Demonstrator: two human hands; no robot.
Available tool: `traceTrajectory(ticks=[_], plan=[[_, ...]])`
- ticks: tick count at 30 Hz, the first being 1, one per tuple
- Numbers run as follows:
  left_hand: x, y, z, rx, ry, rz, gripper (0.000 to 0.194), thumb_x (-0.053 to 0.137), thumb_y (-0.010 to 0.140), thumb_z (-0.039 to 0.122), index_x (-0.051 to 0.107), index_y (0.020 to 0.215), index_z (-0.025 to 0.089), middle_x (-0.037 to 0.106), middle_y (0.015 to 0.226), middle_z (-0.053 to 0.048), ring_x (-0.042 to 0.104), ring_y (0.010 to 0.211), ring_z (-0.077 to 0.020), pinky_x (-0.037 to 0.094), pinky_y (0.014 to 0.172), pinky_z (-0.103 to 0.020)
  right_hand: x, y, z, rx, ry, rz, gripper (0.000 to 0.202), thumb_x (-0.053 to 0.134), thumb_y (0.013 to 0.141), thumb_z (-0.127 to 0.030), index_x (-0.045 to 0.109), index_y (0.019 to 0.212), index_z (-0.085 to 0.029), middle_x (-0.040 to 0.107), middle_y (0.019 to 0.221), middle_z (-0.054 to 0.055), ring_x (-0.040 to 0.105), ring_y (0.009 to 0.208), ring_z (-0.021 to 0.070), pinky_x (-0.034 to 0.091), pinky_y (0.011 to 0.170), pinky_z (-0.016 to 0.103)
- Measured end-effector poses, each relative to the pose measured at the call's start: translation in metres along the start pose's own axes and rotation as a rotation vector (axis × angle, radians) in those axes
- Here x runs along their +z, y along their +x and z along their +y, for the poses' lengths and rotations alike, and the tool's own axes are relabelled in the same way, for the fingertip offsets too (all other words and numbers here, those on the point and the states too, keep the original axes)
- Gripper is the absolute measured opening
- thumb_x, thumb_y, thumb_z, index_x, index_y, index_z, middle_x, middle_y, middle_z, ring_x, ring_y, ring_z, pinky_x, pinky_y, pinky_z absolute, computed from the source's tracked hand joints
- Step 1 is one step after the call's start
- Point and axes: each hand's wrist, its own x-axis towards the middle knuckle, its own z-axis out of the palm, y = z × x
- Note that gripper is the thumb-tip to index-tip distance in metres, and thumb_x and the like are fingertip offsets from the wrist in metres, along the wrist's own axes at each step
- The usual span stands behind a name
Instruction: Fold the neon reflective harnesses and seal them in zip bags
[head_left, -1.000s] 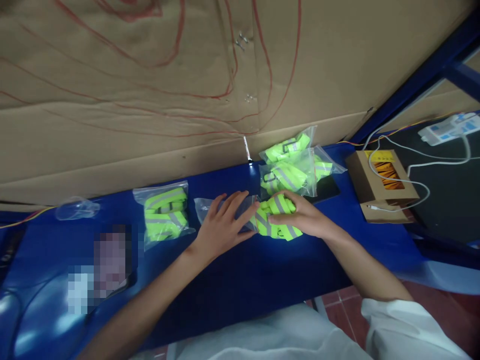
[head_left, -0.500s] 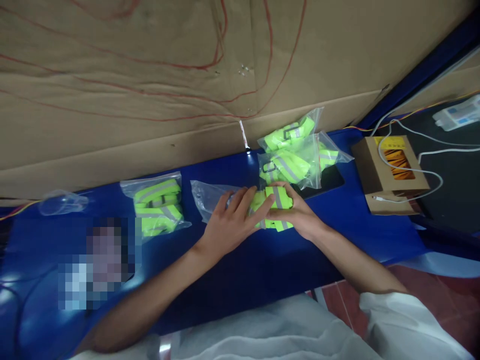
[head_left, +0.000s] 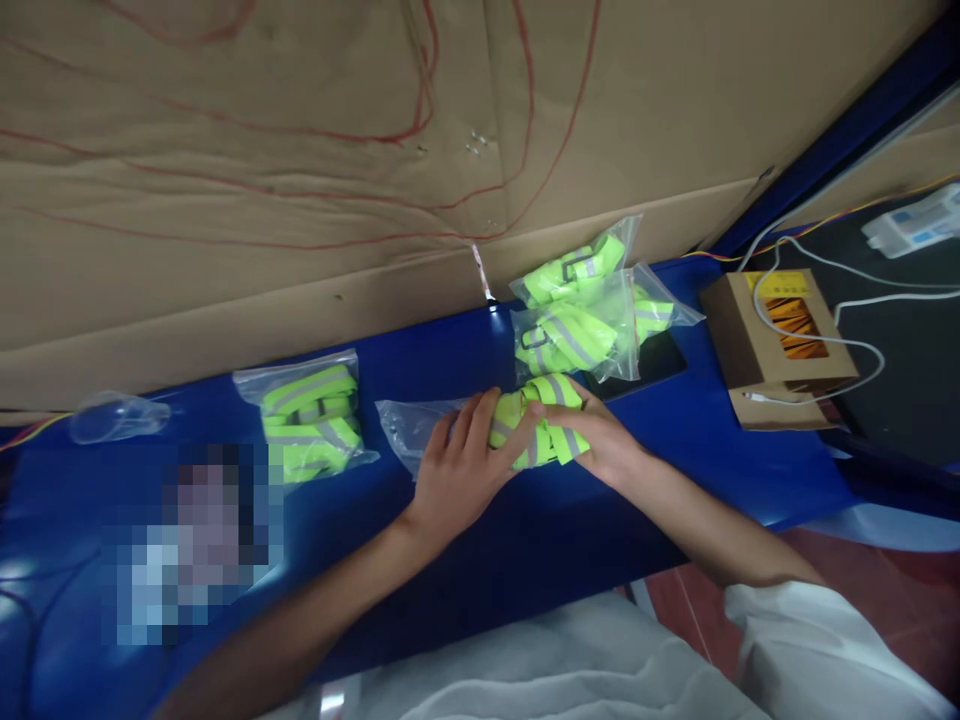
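Between my two hands is a folded neon-yellow reflective strap (head_left: 553, 392) with grey stripes. My left hand (head_left: 465, 450) grips its left side, thumb across the front. My right hand (head_left: 604, 435) wraps round the right side, its thumb pressed on the folds. Beside my left fingers lies a clear plastic bag (head_left: 409, 425) on the blue table; its right end is hidden by my hand. Left of it, a clear zip bag (head_left: 311, 415) holds another such strap. Beyond my hands several bagged straps (head_left: 574, 335) lie in a pile.
A dark flat object (head_left: 645, 365) lies partly under the pile. To the right stands a cardboard box (head_left: 776, 345) with a white cable (head_left: 877, 350) over it. A clear plastic cup (head_left: 120, 418) lies at the far left. A cardboard wall (head_left: 300, 200) runs along the table's back edge.
My right hand has shifted its hold, its thumb now across the front of the strap. The strap's folds have turned slightly. The whole view has moved a little.
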Motion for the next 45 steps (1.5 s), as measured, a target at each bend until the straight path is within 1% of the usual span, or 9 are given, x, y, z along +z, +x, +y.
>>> traceTrajectory(ticks=[6, 9, 12, 16, 21, 29, 33, 40, 45], plan=[[-0.003, -0.001, 0.001, -0.03, 0.032, -0.077, 0.076, 0.064, 0.096, 0.049, 0.034, 0.161, 0.026, 0.069, 0.127, -0.019, 0.073, 0.102, -0.0329, 0.055, 0.081, -0.041, -0.004, -0.005, -0.005, -0.182, -0.458, -0.228, 0.071, 0.094, 0.061, -0.029, 0.063, 0.124, -0.027, 0.068, 0.119, 0.002, 0.066, 0.109, 0.0225, 0.052, 0.094, 0.034], [-0.006, 0.001, -0.002, -0.005, -0.061, -0.084, 0.089, 0.074, 0.088, 0.054, 0.034, 0.16, 0.023, 0.066, 0.133, -0.021, 0.069, 0.114, -0.0366, 0.055, 0.094, -0.047, -0.008, -0.004, -0.004, -0.267, -0.59, -0.241, 0.069, 0.091, 0.061, -0.02, 0.059, 0.122, -0.025, 0.063, 0.12, 0.001, 0.062, 0.108, 0.0202, 0.049, 0.094, 0.032], [-0.008, 0.002, -0.008, 0.016, -0.261, -0.073, 0.107, 0.085, 0.076, 0.055, 0.028, 0.16, 0.021, 0.062, 0.14, -0.021, 0.064, 0.126, -0.0378, 0.052, 0.106, -0.05, -0.01, -0.004, 0.0, -0.183, -0.502, -0.265, 0.065, 0.088, 0.064, -0.019, 0.053, 0.118, -0.026, 0.061, 0.097, -0.004, 0.06, 0.084, 0.0151, 0.05, 0.076, 0.028], [-0.005, 0.002, -0.007, -0.083, -0.472, -0.12, 0.119, 0.09, 0.07, 0.053, 0.017, 0.161, 0.027, 0.064, 0.135, -0.014, 0.071, 0.113, -0.031, 0.06, 0.09, -0.041, -0.009, -0.008, 0.002, -0.076, -0.344, -0.226, 0.068, 0.089, 0.062, -0.02, 0.047, 0.114, -0.029, 0.059, 0.083, -0.008, 0.057, 0.07, 0.0134, 0.047, 0.062, 0.025], [0.004, 0.007, 0.016, -0.143, -0.377, -0.126, 0.12, 0.087, 0.07, 0.059, 0.018, 0.162, 0.025, 0.063, 0.135, -0.016, 0.069, 0.116, -0.0325, 0.059, 0.093, -0.041, -0.009, -0.007, -0.001, -0.062, -0.214, -0.023, 0.071, 0.091, 0.054, -0.016, 0.048, 0.109, -0.03, 0.063, 0.079, -0.009, 0.06, 0.066, 0.0139, 0.048, 0.059, 0.025], [0.002, 0.007, 0.031, -0.099, -0.005, -0.011, 0.081, 0.066, 0.097, 0.035, 0.017, 0.162, 0.039, 0.056, 0.148, -0.022, 0.06, 0.133, -0.0385, 0.054, 0.1, -0.049, -0.006, -0.003, 0.016, -0.1, -0.044, 0.034, 0.071, 0.092, 0.059, -0.02, 0.055, 0.118, -0.032, 0.074, 0.093, -0.006, 0.071, 0.083, 0.0169, 0.054, 0.075, 0.028], [0.004, 0.009, 0.033, -0.101, 0.012, -0.004, 0.081, 0.061, 0.1, 0.033, 0.011, 0.163, 0.039, 0.058, 0.146, -0.022, 0.06, 0.133, -0.0383, 0.054, 0.101, -0.05, -0.011, 0.0, 0.024, -0.153, -0.068, -0.022, 0.065, 0.09, 0.065, -0.019, 0.062, 0.122, -0.031, 0.076, 0.104, -0.003, 0.072, 0.092, 0.0185, 0.055, 0.078, 0.028], [0.016, -0.014, 0.035, -0.126, -0.015, 0.143, 0.075, 0.064, 0.098, 0.026, 0.023, 0.16, 0.037, 0.054, 0.151, -0.022, 0.055, 0.139, -0.0386, 0.051, 0.107, -0.052, -0.01, 0.002, 0.017, -0.042, -0.01, 0.079, 0.062, 0.09, 0.058, -0.016, 0.07, 0.116, -0.027, 0.079, 0.098, -0.002, 0.074, 0.088, 0.0212, 0.056, 0.08, 0.032], [0.016, -0.024, 0.036, -0.156, -0.083, 0.168, 0.085, 0.073, 0.093, 0.034, 0.019, 0.159, 0.035, 0.039, 0.16, -0.028, 0.051, 0.142, -0.04, 0.052, 0.107, -0.053, -0.005, 0.002, 0.011, -0.044, 0.047, 0.083, 0.048, 0.088, 0.062, -0.019, 0.074, 0.107, -0.022, 0.08, 0.1, -0.001, 0.074, 0.088, 0.0214, 0.057, 0.082, 0.032]])
